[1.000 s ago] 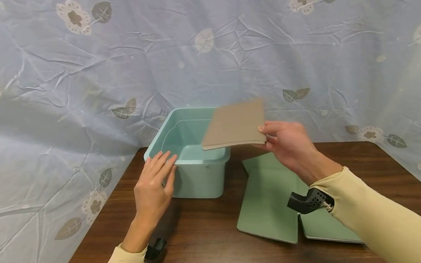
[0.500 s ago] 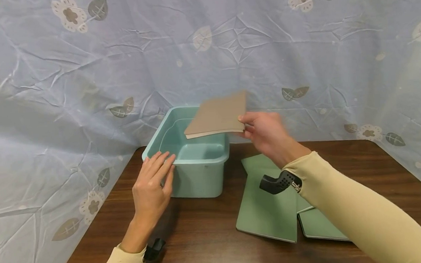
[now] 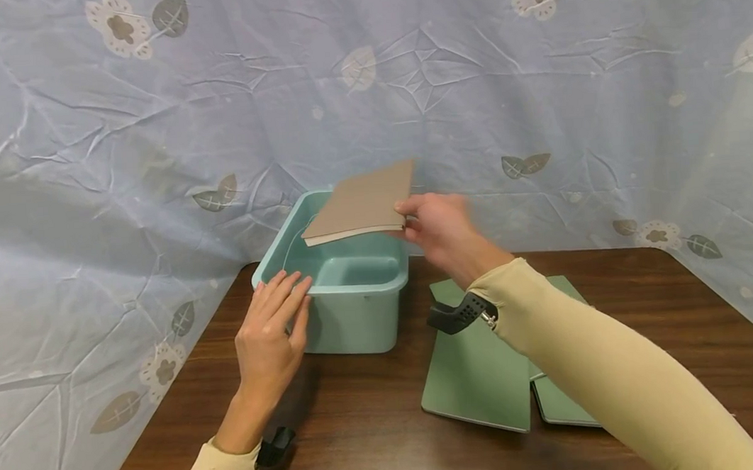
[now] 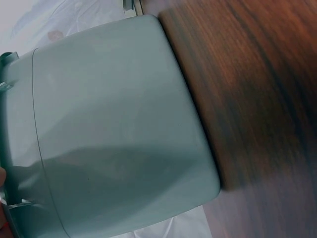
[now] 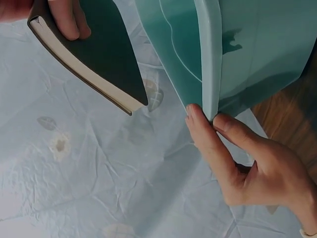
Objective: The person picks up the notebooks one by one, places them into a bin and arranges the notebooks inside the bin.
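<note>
A light teal plastic bin [image 3: 355, 321] stands on the table with its open top up. My left hand [image 3: 273, 333] holds its near left rim; the right wrist view shows the fingers inside the rim and the thumb [image 5: 230, 126] outside. Over the bin, my right hand [image 3: 443, 228] pinches a tan-covered notebook [image 3: 365, 200] by its right edge, thumb on top. The notebook is tilted, its far side higher, and its page block [image 5: 74, 64] faces the right wrist camera. Its underside looks dark green there. In the left wrist view the bin's side wall [image 4: 114, 114] fills most of the frame.
Several green notebooks or folders [image 3: 480, 378] lie overlapping on the dark wooden table [image 3: 361, 420], right of the bin, partly hidden under my right arm. A pale blue floral cloth [image 3: 420, 83] hangs behind and at the left.
My right hand has carried the notebook leftward and slightly up, from the bin's right side to over its opening. My left hand has stayed on the rim.
</note>
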A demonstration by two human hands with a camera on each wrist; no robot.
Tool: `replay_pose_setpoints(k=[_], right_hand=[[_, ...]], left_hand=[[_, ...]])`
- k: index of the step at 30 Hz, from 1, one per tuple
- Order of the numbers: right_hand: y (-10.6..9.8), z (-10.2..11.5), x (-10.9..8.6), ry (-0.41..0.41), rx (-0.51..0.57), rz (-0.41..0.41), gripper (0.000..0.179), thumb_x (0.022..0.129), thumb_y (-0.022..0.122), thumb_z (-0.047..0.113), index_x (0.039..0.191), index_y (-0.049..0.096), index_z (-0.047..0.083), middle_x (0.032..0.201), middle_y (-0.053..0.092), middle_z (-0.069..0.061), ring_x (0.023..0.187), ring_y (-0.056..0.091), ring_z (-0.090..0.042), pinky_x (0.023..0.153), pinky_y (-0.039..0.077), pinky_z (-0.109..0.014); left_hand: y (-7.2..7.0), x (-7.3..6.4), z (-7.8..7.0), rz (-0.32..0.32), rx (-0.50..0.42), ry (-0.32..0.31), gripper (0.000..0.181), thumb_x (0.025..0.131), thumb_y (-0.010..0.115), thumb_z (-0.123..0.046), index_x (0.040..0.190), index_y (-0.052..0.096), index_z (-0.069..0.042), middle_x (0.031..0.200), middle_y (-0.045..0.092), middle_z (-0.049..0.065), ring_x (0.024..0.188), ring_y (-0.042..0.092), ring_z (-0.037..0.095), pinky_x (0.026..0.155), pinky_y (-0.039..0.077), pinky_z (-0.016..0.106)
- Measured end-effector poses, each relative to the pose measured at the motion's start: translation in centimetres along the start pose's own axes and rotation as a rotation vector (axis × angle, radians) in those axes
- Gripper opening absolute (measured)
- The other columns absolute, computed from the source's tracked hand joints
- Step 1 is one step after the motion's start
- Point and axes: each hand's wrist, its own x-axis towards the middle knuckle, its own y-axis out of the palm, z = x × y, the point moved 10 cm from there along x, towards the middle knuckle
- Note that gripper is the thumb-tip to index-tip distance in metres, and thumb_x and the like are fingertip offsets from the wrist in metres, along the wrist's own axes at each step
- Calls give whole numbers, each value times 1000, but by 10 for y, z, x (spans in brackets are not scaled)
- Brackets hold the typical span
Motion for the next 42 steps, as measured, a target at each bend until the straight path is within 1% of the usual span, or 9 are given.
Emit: replay_pose_setpoints(k=[3,5,12,16,18,23,30,37,42], right_hand=[[4,-3,3,7,-16,-13,28,87,58,-12,115,56,-8,101,60,-10,78,65,-20,66,60,-26],[8,-6,4,11,-19,-14,28,87,58,-12,115,57,-9,100,61,-10,79,65,-21,69,61,-29],[17,-12,7,16,29,5,38,86,56,-15,124,55,-10,112,62,-16,92,69,-30,79,62,-39],[19,-15,9,16,21,6,40,85,56,-16,124,54,-9,111,62,-17,89,69,-30,73,62,-38],[17,-18,10,18,-10,-9,39,85,58,-15,123,54,-9,107,62,-15,83,68,-26,65,61,-32],[16,-27,13,36,-91,-39,39,85,61,-12,123,53,-9,103,62,-13,75,65,-21,52,48,-24],[19,-42,18,70,-125,-42,50,83,57,-16,131,43,-9,120,60,-21,92,69,-26,64,60,-30],[20,-55,23,92,-244,-65,47,82,60,-13,126,47,-12,108,62,-21,75,66,-21,54,57,-24],[24,-61,25,105,-252,-53,49,81,56,-16,128,44,-13,107,61,-21,83,69,-27,63,61,-29]], left_hand=[[0,0,0,1,3,0,29,89,71,-9,118,74,-10,120,72,9,119,64,32,105,45,58],[0,0,0,0,3,0,29,89,71,-9,117,74,-10,120,72,9,119,64,32,105,45,58],[1,0,0,2,-5,-4,28,89,71,-9,117,74,-9,120,72,10,119,64,33,104,45,59],[1,0,0,0,-5,-1,28,89,71,-9,117,74,-9,121,72,10,119,64,33,104,45,59],[2,1,0,1,-4,1,28,89,71,-9,117,74,-10,121,72,9,120,64,33,105,45,58],[2,0,0,0,-3,-2,29,89,71,-9,117,74,-10,120,72,9,120,64,32,105,45,58],[1,0,-1,-7,-1,-3,30,88,71,-8,118,74,-11,120,72,9,119,64,32,105,45,58],[1,0,-1,-8,-5,-4,30,88,72,-8,118,74,-10,120,72,9,119,64,32,105,45,58],[1,1,-1,-3,-2,0,30,88,71,-8,118,74,-10,120,72,9,120,64,32,105,45,58]])
